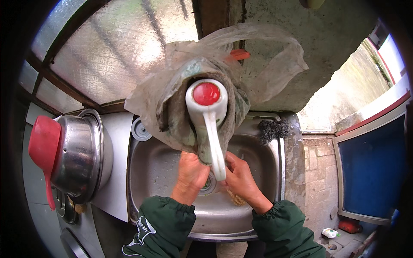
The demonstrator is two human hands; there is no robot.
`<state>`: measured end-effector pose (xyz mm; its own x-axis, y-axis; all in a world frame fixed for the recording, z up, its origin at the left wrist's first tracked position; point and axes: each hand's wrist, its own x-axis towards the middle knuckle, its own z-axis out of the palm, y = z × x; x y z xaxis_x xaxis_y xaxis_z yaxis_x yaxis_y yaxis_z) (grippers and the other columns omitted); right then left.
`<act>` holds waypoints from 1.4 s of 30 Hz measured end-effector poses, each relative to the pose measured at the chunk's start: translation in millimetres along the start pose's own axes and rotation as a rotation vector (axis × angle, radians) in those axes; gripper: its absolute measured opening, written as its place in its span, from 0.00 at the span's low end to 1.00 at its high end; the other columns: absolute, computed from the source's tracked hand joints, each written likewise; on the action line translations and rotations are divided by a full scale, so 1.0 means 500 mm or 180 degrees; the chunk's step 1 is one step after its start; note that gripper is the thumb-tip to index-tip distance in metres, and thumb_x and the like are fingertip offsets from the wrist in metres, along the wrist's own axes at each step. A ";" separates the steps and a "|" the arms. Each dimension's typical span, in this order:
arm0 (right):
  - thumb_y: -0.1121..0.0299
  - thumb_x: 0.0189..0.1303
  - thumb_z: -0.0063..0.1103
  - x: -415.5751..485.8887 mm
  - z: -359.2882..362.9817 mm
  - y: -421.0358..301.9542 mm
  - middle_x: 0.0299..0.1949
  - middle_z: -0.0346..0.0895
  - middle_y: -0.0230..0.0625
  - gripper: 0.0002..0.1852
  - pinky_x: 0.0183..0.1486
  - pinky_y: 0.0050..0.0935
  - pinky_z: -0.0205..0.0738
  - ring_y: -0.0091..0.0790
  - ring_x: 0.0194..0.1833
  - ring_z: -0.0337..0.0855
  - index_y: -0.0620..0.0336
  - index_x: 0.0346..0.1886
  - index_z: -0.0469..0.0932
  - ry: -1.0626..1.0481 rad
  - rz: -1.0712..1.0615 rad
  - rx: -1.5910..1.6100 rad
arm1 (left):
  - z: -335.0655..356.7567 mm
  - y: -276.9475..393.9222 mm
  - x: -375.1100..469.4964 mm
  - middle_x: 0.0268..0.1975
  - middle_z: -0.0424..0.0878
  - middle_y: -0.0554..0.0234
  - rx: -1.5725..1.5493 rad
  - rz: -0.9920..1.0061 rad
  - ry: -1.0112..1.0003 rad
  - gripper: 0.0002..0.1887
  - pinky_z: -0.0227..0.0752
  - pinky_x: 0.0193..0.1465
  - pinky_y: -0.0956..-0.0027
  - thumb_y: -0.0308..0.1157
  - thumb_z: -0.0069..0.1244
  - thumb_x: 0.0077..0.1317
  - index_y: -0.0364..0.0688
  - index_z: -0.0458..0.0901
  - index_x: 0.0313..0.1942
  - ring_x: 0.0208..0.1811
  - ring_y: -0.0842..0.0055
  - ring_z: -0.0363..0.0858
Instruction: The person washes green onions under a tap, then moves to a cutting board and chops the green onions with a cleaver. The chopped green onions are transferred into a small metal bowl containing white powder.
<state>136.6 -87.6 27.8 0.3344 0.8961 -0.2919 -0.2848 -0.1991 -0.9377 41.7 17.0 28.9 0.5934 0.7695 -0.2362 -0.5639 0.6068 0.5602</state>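
A white lever tap (214, 142) with a red cap stands over the stainless steel sink (151, 180). Grey cloth (230, 106) and a thin, dirty plastic bag (148, 109) wrap around the tap's body. My left hand (193, 172) is below the tap on its left side, its fingers mostly hidden by the spout. On the other side, close to the lever's end, is my right hand (240, 177), with some fingertips hidden. Whether either holds anything cannot be made out. A tan, fibrous scrubber (236, 197) shows under my right hand, close to the drain (206, 185).
Left of the sink, a red plastic dipper (45, 142) leans against stacked metal basins (80, 154). A grey sink stopper (141, 129) lies at the back-left corner. Dark steel wool (272, 130) rests on the back-right rim. A blue-panelled frame (371, 164) stands farther right.
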 end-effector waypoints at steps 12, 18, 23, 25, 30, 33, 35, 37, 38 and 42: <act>0.72 0.64 0.69 0.011 -0.037 -0.052 0.50 0.81 0.44 0.18 0.42 0.33 0.81 0.35 0.43 0.85 0.64 0.55 0.79 0.0775 -0.1596 -0.1418 | -0.010 -0.026 -0.063 0.40 0.69 0.70 0.0751 -0.1091 -0.0153 0.20 0.65 0.47 0.69 0.42 0.31 0.85 0.38 0.73 0.60 0.41 0.80 0.66; 0.74 0.66 0.65 0.019 -0.003 -0.064 0.41 0.86 0.39 0.13 0.43 0.30 0.81 0.34 0.42 0.85 0.61 0.53 0.84 0.0478 -0.0988 -0.1034 | -0.051 -0.032 -0.073 0.58 0.76 0.64 0.2186 -0.0470 -0.0609 0.22 0.67 0.62 0.73 0.38 0.36 0.85 0.34 0.66 0.70 0.57 0.80 0.73; 0.77 0.64 0.64 0.017 -0.002 -0.074 0.44 0.85 0.38 0.12 0.44 0.32 0.81 0.36 0.42 0.85 0.59 0.50 0.84 0.0237 -0.1366 -0.0829 | -0.056 -0.025 -0.066 0.54 0.78 0.70 0.2995 0.0350 -0.0676 0.22 0.69 0.57 0.79 0.35 0.39 0.84 0.33 0.66 0.71 0.53 0.87 0.73; 0.77 0.63 0.65 0.015 -0.006 -0.081 0.43 0.84 0.38 0.12 0.45 0.34 0.80 0.38 0.43 0.85 0.59 0.50 0.84 0.0315 -0.1790 -0.1196 | -0.044 -0.019 -0.073 0.49 0.78 0.72 0.2853 0.0214 -0.0687 0.19 0.69 0.51 0.79 0.33 0.40 0.84 0.34 0.69 0.68 0.48 0.88 0.72; 0.78 0.58 0.68 -0.011 -0.031 -0.116 0.45 0.80 0.39 0.15 0.45 0.36 0.78 0.45 0.45 0.82 0.57 0.50 0.84 0.0454 -0.2186 -0.2135 | -0.006 -0.001 -0.084 0.37 0.72 0.73 0.2471 -0.0265 -0.0959 0.13 0.72 0.44 0.74 0.31 0.39 0.83 0.37 0.72 0.60 0.35 0.84 0.70; 0.79 0.58 0.69 -0.036 -0.037 -0.155 0.46 0.78 0.41 0.18 0.45 0.37 0.78 0.45 0.45 0.81 0.57 0.53 0.84 0.0577 -0.2087 -0.2300 | 0.011 0.009 -0.094 0.33 0.69 0.72 0.2310 -0.0474 -0.0977 0.13 0.73 0.43 0.72 0.32 0.38 0.83 0.37 0.72 0.61 0.31 0.84 0.68; 0.79 0.58 0.69 -0.063 -0.033 -0.190 0.46 0.78 0.42 0.20 0.46 0.37 0.78 0.45 0.45 0.81 0.57 0.54 0.83 0.0841 -0.2016 -0.2218 | 0.016 0.014 -0.102 0.30 0.67 0.72 0.2156 -0.0616 -0.0969 0.14 0.74 0.44 0.71 0.32 0.37 0.83 0.36 0.71 0.61 0.30 0.84 0.66; 0.82 0.57 0.67 -0.093 -0.028 -0.233 0.45 0.79 0.45 0.19 0.47 0.36 0.77 0.45 0.46 0.82 0.61 0.54 0.84 0.0997 -0.2309 -0.2264 | 0.011 0.032 -0.114 0.31 0.68 0.73 0.2103 -0.0724 -0.0746 0.15 0.73 0.46 0.71 0.35 0.38 0.83 0.36 0.72 0.61 0.30 0.85 0.67; 0.83 0.57 0.66 -0.109 -0.023 -0.253 0.45 0.79 0.45 0.19 0.48 0.35 0.77 0.45 0.46 0.82 0.62 0.54 0.84 0.1033 -0.2470 -0.2207 | 0.006 0.042 -0.122 0.31 0.68 0.74 0.1919 -0.0811 -0.0607 0.14 0.72 0.45 0.74 0.36 0.40 0.83 0.36 0.73 0.59 0.31 0.85 0.68; 0.84 0.56 0.66 -0.158 0.012 -0.314 0.45 0.80 0.45 0.21 0.49 0.35 0.77 0.45 0.47 0.82 0.63 0.55 0.84 0.1009 -0.2791 -0.2121 | -0.024 0.082 -0.166 0.33 0.71 0.71 0.1270 -0.0912 -0.0136 0.13 0.75 0.51 0.69 0.38 0.39 0.83 0.38 0.73 0.53 0.33 0.81 0.72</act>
<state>149.4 -124.6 199.4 0.4213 0.7087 0.5658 0.6589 0.1895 -0.7280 -37.5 -19.5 62.0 0.7201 0.5690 -0.3971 -0.1155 0.6627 0.7399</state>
